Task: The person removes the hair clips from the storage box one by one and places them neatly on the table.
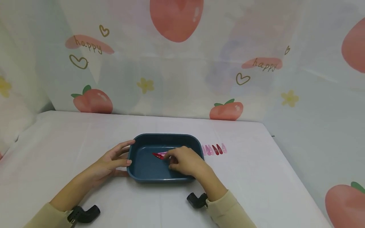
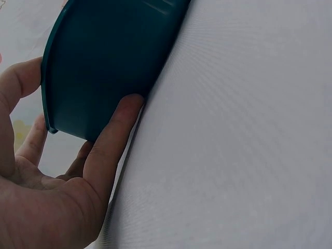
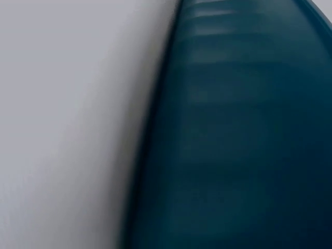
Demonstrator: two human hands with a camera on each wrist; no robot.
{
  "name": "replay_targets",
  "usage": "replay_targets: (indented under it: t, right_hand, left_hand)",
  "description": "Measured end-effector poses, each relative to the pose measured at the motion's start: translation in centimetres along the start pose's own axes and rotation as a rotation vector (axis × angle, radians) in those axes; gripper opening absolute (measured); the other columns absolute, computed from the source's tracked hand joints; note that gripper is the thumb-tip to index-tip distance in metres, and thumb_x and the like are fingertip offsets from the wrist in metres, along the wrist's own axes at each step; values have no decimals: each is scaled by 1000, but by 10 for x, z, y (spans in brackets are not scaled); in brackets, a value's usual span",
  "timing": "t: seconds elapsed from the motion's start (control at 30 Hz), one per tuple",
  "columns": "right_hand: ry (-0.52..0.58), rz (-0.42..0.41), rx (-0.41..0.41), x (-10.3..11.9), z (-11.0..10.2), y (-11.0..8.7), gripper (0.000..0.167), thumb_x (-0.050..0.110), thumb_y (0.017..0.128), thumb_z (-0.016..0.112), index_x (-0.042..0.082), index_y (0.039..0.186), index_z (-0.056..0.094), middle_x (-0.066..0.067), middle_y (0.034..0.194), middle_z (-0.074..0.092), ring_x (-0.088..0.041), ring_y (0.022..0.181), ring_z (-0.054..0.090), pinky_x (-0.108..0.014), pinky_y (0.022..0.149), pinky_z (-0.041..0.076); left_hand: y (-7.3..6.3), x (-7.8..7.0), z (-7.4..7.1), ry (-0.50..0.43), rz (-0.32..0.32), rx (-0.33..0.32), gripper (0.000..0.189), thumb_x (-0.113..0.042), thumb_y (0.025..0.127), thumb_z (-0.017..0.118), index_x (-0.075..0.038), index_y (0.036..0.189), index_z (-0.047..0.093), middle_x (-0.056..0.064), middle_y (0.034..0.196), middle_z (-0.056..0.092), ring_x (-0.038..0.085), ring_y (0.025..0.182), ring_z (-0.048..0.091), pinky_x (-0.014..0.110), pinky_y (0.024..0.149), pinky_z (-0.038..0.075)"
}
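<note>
A dark blue rectangular tray sits on the white table. My left hand steadies its left end; the fingers are spread and fairly straight against the rim and outer wall, as the left wrist view of the hand also shows. My right hand reaches into the tray with bent fingers, right at a small bunch of snap hair clips. A red hair clip and a pink hair clip stick out left of the fingertips. Whether the fingertips pinch a clip is hidden. The right wrist view shows only the tray's outer wall and table.
Just right of the tray, several pink and red hair clips lie in a row on the tablecloth. A printed curtain stands behind the table. Black wrist devices sit at both cuffs.
</note>
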State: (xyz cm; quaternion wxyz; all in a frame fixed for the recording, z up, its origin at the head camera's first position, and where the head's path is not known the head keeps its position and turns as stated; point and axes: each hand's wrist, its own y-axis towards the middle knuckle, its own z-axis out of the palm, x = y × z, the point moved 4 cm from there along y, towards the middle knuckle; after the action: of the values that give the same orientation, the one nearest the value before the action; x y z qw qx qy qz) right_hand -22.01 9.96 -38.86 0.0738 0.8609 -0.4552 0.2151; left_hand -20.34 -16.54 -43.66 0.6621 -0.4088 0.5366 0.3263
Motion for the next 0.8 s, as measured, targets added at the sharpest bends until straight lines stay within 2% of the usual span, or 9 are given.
replay_targets:
  t: [0.13, 0.23, 0.33, 0.6, 0.8]
  right_hand:
    - [33, 15, -33, -4, -7, -1, 28, 21, 85, 80, 18, 112, 75, 10, 75, 61, -8, 71, 56, -25, 65, 49]
    - [85, 31, -88, -8, -14, -3, 32, 24, 81, 84, 17, 110, 75, 9, 76, 61, -9, 71, 57, -25, 64, 50]
    - [133, 50, -150, -13, -22, -4, 31, 20, 79, 85, 15, 108, 74, 7, 78, 60, -10, 70, 57, -25, 63, 51]
    - [277, 76, -317, -25, -41, -10, 23, 12, 86, 75, 12, 109, 74, 5, 82, 63, -12, 76, 60, -28, 68, 53]
    - [358, 68, -465, -32, -52, -13, 18, 19, 91, 73, 15, 108, 73, 3, 84, 67, -14, 75, 63, -30, 66, 56]
  left_hand:
    - [-1, -2, 1, 0, 16, 10, 72, -11, 96, 63, -23, 157, 27, 18, 164, 12, 49, 147, 23, 57, 91, 54]
    - [-2, -3, 2, -6, 16, 11, 72, -11, 96, 64, -22, 157, 27, 20, 164, 11, 50, 147, 22, 57, 91, 54]
    - [-2, -2, 3, -10, 5, 4, 72, -12, 95, 64, -23, 157, 28, 19, 164, 11, 49, 147, 22, 57, 92, 53]
    - [0, -1, 2, -25, -16, -13, 72, -11, 95, 65, -26, 156, 30, 16, 164, 13, 47, 148, 23, 57, 92, 53]
    - [0, 0, 2, -20, -7, -8, 72, -11, 95, 65, -26, 156, 29, 16, 164, 13, 47, 147, 23, 57, 92, 53]
